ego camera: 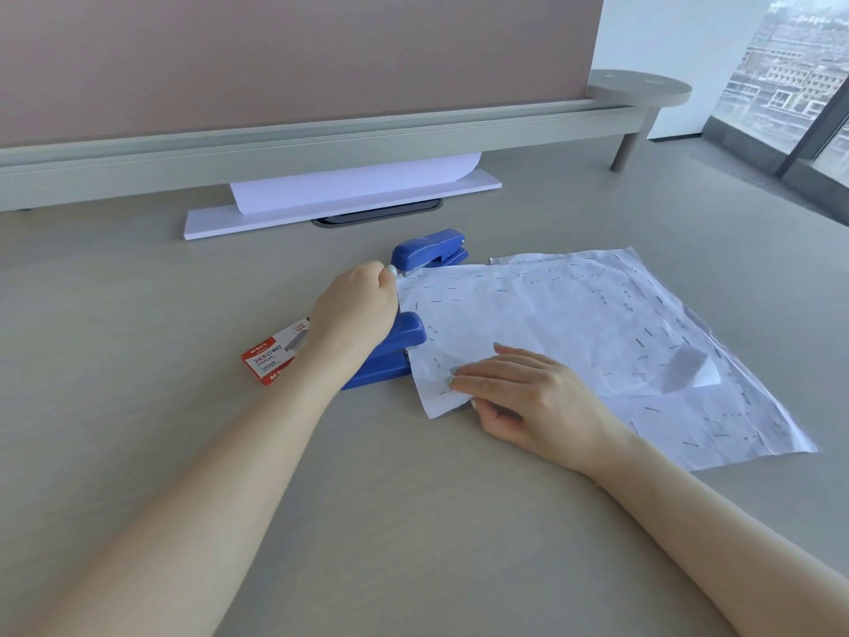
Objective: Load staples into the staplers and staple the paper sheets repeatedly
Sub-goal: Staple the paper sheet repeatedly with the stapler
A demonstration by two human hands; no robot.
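While my left hand (356, 305) rested on the near blue stapler (390, 349), its grip pinched the far left corner of the stapled paper sheets (597, 333) beside the far blue stapler (432, 252). My right hand (528, 397) lay flat, fingers spread, pressing the sheets' near corner onto the tabletop (413, 521). A red staple box (275, 356) sat just left of my left wrist.
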